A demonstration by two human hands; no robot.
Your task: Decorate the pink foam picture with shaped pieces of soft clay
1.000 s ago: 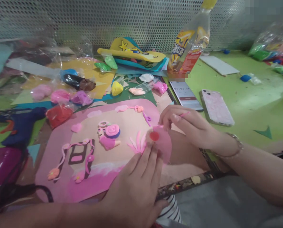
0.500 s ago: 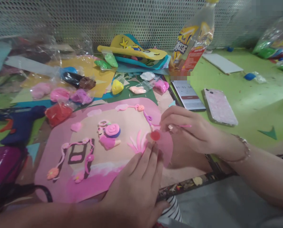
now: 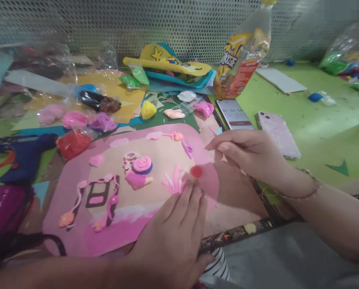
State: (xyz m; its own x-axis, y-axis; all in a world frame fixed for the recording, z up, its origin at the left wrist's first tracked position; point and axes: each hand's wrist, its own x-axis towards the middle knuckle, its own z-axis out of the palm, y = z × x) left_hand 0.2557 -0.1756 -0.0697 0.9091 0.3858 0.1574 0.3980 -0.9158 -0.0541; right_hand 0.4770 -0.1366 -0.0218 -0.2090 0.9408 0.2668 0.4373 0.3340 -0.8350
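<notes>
My left hand (image 3: 179,224) lies flat with fingers extended on the pink sheet (image 3: 68,180), its fingertips just below a flat red clay disc (image 3: 196,171). My right hand (image 3: 248,154) is raised beside the sheet's right edge with fingers pinched. A thin pink stick (image 3: 212,131) pokes out past those fingers; the rest of it is hidden. On the sheet are a pink clay plant (image 3: 176,180), a clay snail (image 3: 141,165) with a pink spiral shell, a purple curled clay strand (image 3: 188,149) and a flower-trimmed frame (image 3: 109,192).
Bagged clay lumps, including a red one (image 3: 74,142) and a yellow one (image 3: 148,110), lie behind the sheet. A blue glue gun (image 3: 29,154) is at left. Toward the right are a bottle (image 3: 238,60), a phone with a timer (image 3: 233,114) and another phone (image 3: 278,134).
My right hand has pulled back to the right, away from the red disc and the purple strand's lower end. The pink stick has turned in its fingers. My left hand stays put.
</notes>
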